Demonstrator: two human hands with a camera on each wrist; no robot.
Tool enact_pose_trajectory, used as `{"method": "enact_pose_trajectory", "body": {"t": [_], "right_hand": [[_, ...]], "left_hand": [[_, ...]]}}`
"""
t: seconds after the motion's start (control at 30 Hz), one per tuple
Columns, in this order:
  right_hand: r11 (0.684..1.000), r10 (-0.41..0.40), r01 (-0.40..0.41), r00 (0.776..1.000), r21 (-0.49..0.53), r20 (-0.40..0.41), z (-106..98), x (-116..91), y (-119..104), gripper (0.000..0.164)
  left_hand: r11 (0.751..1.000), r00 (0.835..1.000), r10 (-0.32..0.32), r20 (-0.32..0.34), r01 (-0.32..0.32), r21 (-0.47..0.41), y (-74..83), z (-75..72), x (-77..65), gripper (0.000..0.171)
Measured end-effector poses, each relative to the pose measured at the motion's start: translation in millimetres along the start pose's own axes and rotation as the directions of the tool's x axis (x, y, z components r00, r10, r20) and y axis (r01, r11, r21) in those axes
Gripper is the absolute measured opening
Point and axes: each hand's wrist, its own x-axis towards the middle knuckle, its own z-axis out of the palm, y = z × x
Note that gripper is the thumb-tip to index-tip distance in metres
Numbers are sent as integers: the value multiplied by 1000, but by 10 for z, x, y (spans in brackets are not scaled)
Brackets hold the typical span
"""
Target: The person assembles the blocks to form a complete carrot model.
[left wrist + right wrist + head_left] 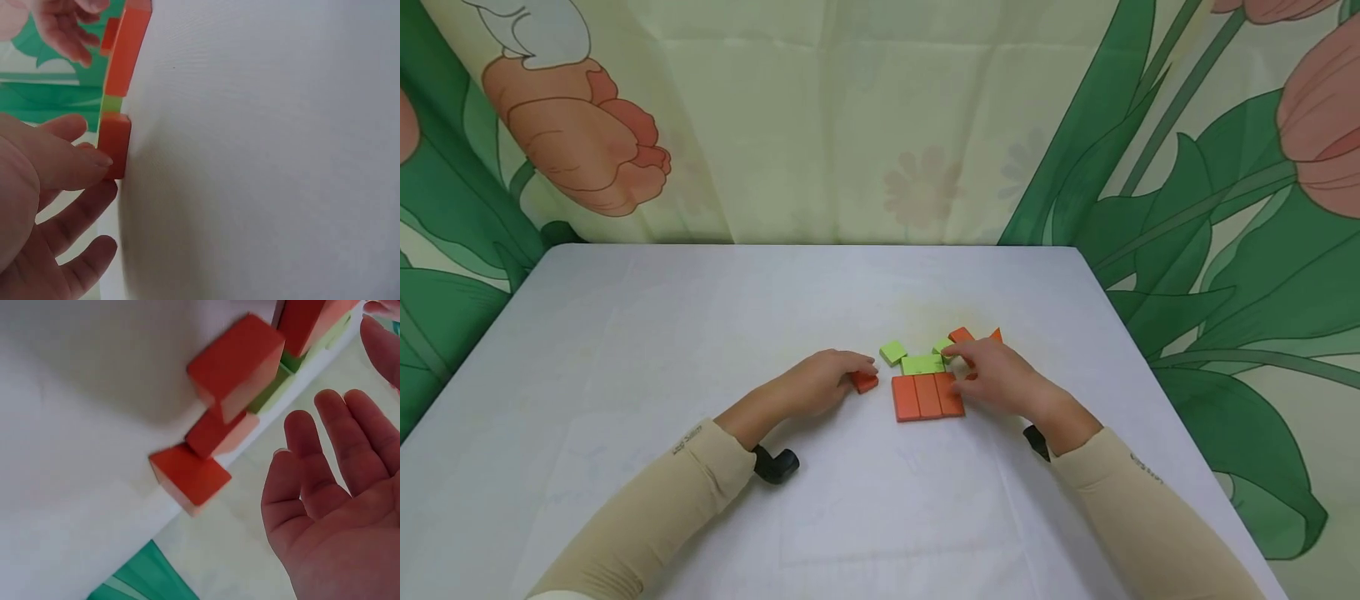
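My left hand (pixel 820 383) pinches a small orange block (pixel 114 147) between thumb and fingers, close over the white table, left of the other blocks. Three orange blocks (pixel 917 398) lie side by side as a flat panel. Behind them sits a light green block (pixel 922 364), with a smaller green block (pixel 892 352) at its left corner and another green block (pixel 942 345) at its right, partly covered by fingers. My right hand (pixel 1000 375) hovers over the right end of the group; its fingers (pixel 306 450) are loosely extended and hold nothing.
Farther back, an orange block (pixel 960 335) and a pointed orange piece (pixel 996 335) show past my right hand. In the right wrist view an orange wedge-like block (pixel 190 475) stands near more orange ones. A printed curtain (pixel 850 125) hangs behind the white tablecloth (pixel 700 308).
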Motion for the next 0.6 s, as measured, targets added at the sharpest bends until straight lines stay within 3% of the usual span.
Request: {"method": "enact_pose_trajectory", "body": {"t": [0.43,0.6], "right_hand": [[999,21,-22,999,30,39,166,-34,-43,56],[999,24,-25,999,24,44,169,-35,-36,54]], "left_hand": [[1000,1000,-3,7,3,-10,64,7,-157,31],[1000,1000,-18,-9,18,-22,142,81,-249,29]]}}
